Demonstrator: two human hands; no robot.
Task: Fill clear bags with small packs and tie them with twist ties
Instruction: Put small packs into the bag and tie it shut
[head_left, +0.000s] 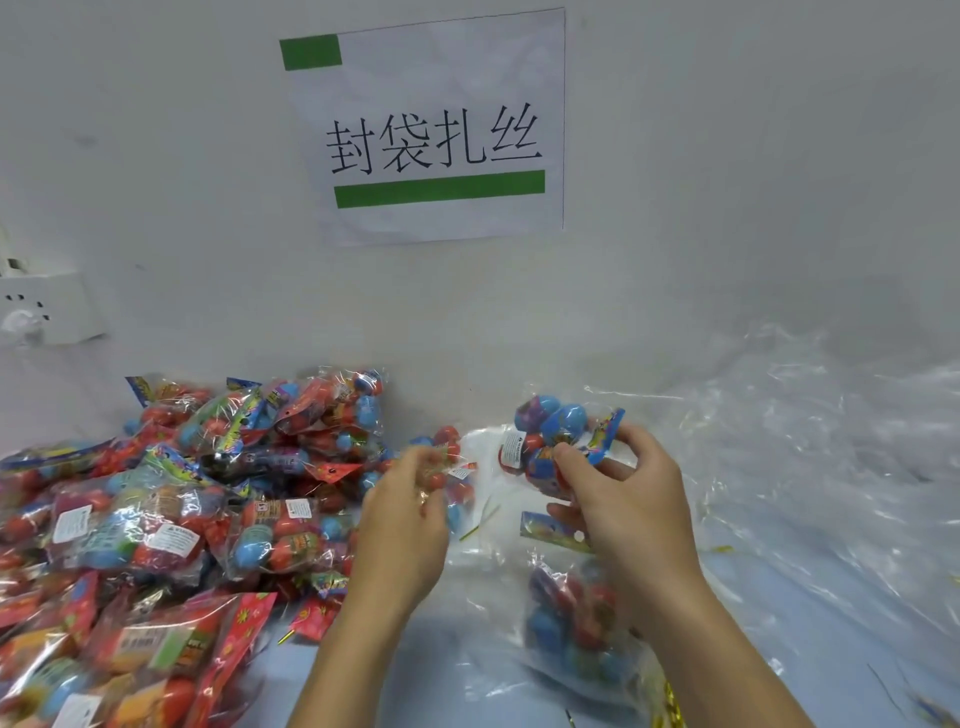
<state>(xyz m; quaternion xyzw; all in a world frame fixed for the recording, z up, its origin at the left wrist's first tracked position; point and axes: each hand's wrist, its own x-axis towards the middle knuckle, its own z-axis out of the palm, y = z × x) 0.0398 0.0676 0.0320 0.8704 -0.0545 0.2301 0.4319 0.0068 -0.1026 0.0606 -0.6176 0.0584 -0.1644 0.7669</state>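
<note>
My right hand (631, 499) grips a small pack (558, 436) of blue and red balls with a blue header card, held up above the table. My left hand (408, 512) holds another small pack (449, 467) of red and blue balls at its fingertips, blurred. A further pack (571, 618) lies under my right wrist inside clear film. A big pile of small packs (171, 509) covers the table's left side. Thin twist ties (480, 517) lie between my hands.
A heap of clear bags (810, 467) fills the right side of the table. A paper sign (431, 130) with green bars hangs on the white wall. A wall socket (41, 309) sits at the far left. Gold twist ties (672, 706) lie near the front edge.
</note>
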